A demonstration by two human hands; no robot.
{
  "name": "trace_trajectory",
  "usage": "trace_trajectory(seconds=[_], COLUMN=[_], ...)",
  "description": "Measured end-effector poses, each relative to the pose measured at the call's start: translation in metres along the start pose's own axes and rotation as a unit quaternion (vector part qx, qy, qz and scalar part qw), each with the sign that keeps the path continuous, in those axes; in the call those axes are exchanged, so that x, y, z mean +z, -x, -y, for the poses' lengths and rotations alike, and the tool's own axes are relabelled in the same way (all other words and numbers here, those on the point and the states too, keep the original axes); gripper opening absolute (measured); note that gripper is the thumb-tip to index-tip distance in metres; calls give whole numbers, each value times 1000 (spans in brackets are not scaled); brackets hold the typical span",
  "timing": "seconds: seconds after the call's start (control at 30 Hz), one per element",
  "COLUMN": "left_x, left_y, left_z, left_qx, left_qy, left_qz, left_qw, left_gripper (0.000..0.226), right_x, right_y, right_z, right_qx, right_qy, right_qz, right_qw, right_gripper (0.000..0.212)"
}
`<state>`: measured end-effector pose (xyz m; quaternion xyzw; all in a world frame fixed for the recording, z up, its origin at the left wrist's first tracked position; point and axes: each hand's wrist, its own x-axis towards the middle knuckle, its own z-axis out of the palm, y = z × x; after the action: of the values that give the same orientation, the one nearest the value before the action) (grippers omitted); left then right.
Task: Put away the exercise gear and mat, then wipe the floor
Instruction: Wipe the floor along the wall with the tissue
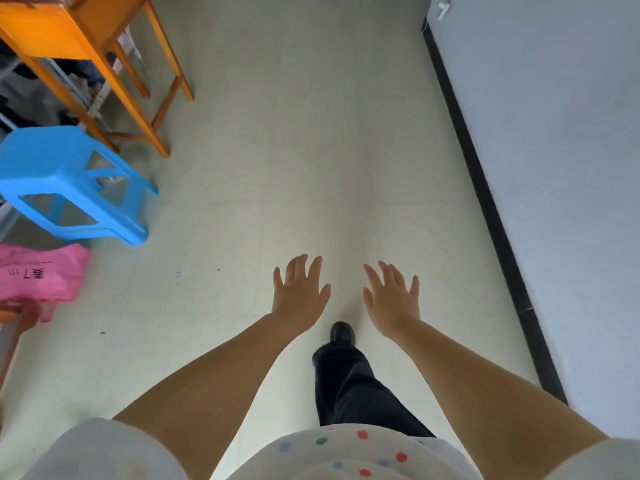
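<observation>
Two hands, left [300,289] and right [393,298], grip spread, empty; blue stool [69,181], orange table [83,46] left.

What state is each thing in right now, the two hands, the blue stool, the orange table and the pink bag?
left hand: open, fingers spread, holding nothing
right hand: open, fingers spread, holding nothing
blue stool: upright on the floor, nothing on its seat
orange table: standing on its legs beside the stool
pink bag: at the left edge, partly out of view; contents cannot be told
</observation>
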<state>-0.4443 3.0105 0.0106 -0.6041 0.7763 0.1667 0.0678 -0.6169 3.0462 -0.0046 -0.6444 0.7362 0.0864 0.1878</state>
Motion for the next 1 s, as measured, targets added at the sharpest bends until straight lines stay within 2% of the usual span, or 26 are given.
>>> trace_trajectory(seconds=[0.23,0.43,0.53,0.8,1.0], left_x=[-82,-124,-145,-240,-272], left_y=[-161,-269,-328,-484,-610], left_z=[29,119,171,260,269], left_qx=[-13,-80,-87,-40,12], left_qy=[6,2,-3,-17,-16], left_qz=[-22,-11,5,16,41], left_qw=[1000,997,996,999,999], left_gripper=[57,58,58,58,57], right_x=[-89,-134,-151,-212,-256], right_y=[-167,-300,-367,-509,-622], right_z=[20,80,123,225,227], right_qx=[-57,-76,-76,-14,36], right_qy=[26,31,25,-20,-41], right_qz=[-12,4,-5,-7,-22], right_qw=[998,997,997,1000,998], right_gripper=[51,51,51,52,51])
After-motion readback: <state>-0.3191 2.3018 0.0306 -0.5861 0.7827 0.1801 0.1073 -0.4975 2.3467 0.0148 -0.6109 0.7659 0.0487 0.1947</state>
